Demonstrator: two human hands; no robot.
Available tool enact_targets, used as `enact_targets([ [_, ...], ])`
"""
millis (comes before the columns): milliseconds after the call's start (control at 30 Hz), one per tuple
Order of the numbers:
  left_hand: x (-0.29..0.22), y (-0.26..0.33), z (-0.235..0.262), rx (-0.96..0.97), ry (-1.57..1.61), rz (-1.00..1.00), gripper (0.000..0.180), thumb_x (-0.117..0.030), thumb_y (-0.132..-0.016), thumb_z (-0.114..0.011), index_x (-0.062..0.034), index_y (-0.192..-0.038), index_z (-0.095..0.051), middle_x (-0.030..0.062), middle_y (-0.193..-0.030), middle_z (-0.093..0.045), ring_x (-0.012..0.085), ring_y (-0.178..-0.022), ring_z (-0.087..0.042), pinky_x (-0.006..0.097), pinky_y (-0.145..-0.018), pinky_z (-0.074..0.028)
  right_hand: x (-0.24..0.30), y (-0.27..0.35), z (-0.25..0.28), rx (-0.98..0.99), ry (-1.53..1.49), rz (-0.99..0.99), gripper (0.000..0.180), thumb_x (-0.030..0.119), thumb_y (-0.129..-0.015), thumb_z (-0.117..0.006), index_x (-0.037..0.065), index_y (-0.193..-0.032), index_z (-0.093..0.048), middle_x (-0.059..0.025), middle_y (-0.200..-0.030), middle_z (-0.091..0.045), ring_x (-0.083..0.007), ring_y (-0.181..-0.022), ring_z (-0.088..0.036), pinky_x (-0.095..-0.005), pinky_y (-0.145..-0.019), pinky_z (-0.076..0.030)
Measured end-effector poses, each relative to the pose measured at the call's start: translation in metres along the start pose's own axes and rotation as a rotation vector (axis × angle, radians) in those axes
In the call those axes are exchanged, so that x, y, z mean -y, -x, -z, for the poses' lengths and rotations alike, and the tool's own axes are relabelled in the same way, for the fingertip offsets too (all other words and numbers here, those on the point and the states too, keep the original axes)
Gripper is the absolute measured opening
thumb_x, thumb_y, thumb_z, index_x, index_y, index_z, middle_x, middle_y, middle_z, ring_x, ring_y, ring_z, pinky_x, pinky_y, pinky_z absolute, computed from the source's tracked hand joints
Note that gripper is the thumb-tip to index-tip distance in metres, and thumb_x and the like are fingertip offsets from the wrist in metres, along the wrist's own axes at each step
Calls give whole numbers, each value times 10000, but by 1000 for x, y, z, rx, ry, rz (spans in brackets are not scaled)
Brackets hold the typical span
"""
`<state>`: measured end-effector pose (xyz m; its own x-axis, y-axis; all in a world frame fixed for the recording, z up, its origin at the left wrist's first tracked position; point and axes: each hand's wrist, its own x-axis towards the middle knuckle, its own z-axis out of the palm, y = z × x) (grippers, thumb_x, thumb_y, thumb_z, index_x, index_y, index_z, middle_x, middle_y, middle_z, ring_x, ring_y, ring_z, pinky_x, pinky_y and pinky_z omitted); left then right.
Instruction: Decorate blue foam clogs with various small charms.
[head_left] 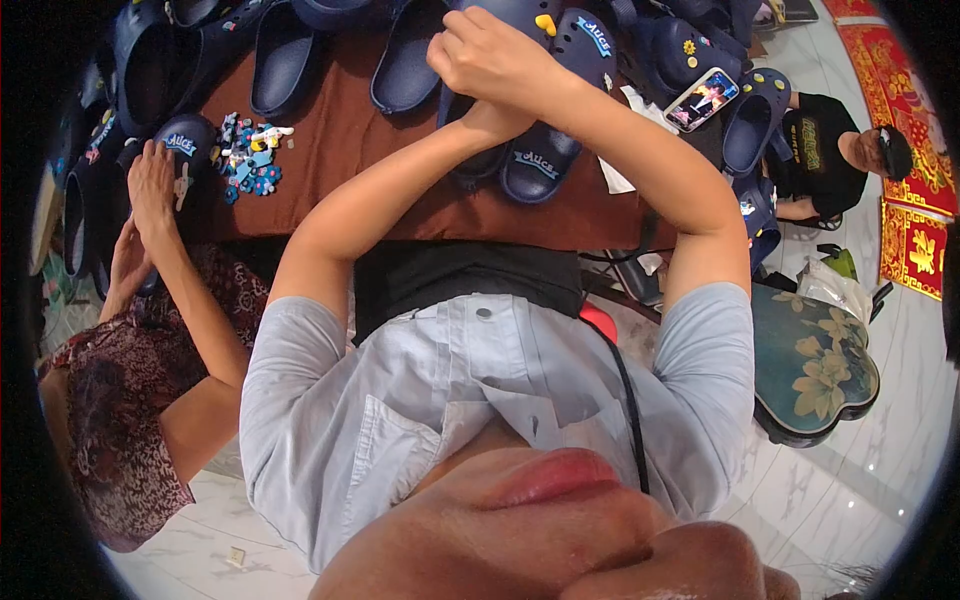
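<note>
Near the far edge of the brown cloth, my forearms cross at the wrists. My right hand (488, 52) is upper, its fingers curled closed; whatever they hold, if anything, is hidden. Below its wrist, my left hand (498, 122) is over a navy clog (478, 160), its fingers hidden behind my right wrist. Just right of my hands, a navy clog (572, 75) carries a yellow heart charm (545, 24) and a blue lettered charm (594, 36). Another navy clog (541, 178) with a similar lettered charm lies nearer me.
Several navy clogs (283, 65) line the far side of the brown cloth (335, 130). A pile of small charms (248, 160) sits at left. There, a co-worker's hands (150, 200) touch a clog. A lit phone (702, 100) is at right, with another person (830, 150) and a padded stool (810, 370) beyond.
</note>
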<state>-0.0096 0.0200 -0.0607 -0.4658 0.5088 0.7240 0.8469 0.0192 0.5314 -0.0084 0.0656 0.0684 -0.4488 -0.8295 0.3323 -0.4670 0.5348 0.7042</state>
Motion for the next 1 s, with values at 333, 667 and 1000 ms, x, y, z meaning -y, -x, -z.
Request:
enact_targets([
  [333, 22, 3, -30, -71, 137, 6, 453, -140, -947, -570, -36, -1366, -432, 109, -1279, -521, 216, -1217, -495, 371, -1014, -398, 6, 10, 7, -35, -88, -167, 134, 205, -685, -621, 73, -690, -640, -52, -708, -594, -228, -838, -579, -329, -737, -464],
  [667, 26, 9, -30, -65, 9, -3, 456, -123, -959, -540, -32, -1385, -407, 120, -1297, -502, 208, -1222, -493, 355, -1008, -404, 1, 13, -4, -85, -194, -24, 70, 204, -698, -621, 135, -685, -619, 11, -732, -608, -158, -808, -581, -288, -726, -461],
  [1000, 3, 2, -8, -83, -185, -8, 433, -123, -978, -495, -28, -1391, -402, 129, -1308, -505, 195, -1224, -504, 346, -1025, -401, -5, 13, 3, -36, -179, 22, 76, 201, -698, -629, 127, -686, -614, 7, -737, -607, -159, -825, -589, -286, -758, -462],
])
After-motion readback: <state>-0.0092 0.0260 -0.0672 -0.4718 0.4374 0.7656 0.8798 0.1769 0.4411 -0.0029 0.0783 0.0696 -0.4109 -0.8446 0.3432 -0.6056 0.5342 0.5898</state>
